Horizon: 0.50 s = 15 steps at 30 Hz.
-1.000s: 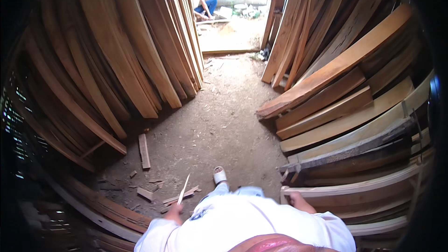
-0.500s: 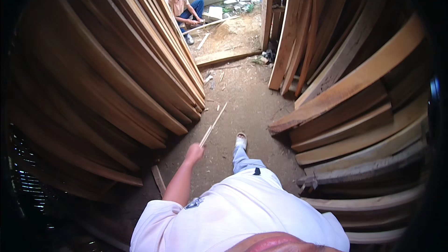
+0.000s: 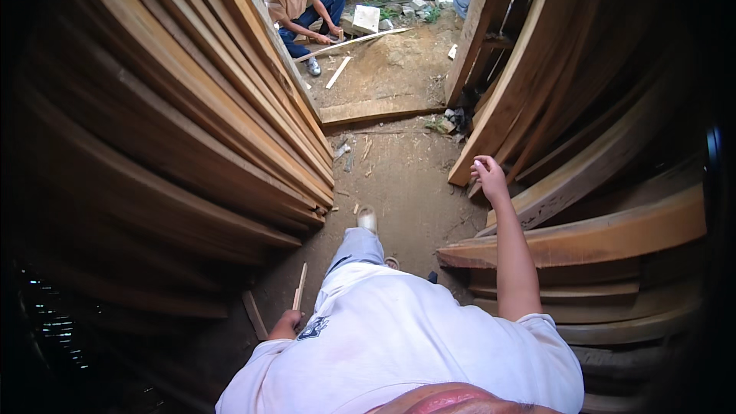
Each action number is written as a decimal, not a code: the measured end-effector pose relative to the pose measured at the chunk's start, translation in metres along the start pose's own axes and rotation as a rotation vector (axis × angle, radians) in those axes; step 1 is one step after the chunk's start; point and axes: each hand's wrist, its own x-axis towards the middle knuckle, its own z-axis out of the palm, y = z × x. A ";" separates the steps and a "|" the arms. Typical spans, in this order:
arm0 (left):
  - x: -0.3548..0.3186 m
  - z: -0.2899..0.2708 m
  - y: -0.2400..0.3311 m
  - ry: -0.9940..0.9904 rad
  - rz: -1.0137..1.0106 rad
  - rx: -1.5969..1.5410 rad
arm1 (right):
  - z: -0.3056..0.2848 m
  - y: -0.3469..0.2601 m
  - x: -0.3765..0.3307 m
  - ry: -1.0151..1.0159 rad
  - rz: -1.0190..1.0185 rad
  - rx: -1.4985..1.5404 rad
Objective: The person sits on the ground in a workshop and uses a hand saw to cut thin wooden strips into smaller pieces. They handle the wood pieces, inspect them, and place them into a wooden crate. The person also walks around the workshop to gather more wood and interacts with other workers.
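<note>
Low on the left, beside my hip, my left hand (image 3: 287,323) is closed round thin wooden strips (image 3: 300,284) that point forward. My right hand (image 3: 488,174) is held out ahead on the right, fingers loosely curled in, and nothing shows in it. It is nearest to the upright wooden planks (image 3: 521,77) leaning on the right side; whether it touches them I cannot tell, though a gap seems to lie between. One shoe (image 3: 367,218) is forward on the dirt floor (image 3: 406,176).
Tall stacked boards (image 3: 192,107) line the left side. A thick beam (image 3: 583,238) juts in from the right. Ahead, a wooden sill (image 3: 383,110) crosses the doorway. Beyond it a person (image 3: 295,8) sits by a long strip (image 3: 356,43) and broken blocks (image 3: 366,19).
I have stepped forward, so the doorway and seated person are closer. My left hand with the strips has swung back towards my hip. My right hand has come into view on the right.
</note>
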 end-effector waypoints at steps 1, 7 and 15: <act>0.002 -0.007 0.028 0.027 0.094 0.026 | 0.009 -0.001 0.018 -0.030 0.022 0.019; -0.027 -0.047 0.310 0.060 0.262 0.189 | 0.041 0.174 0.048 -0.120 0.214 -0.212; -0.050 -0.135 0.645 0.071 0.647 0.242 | -0.019 0.240 -0.164 0.065 1.317 -0.148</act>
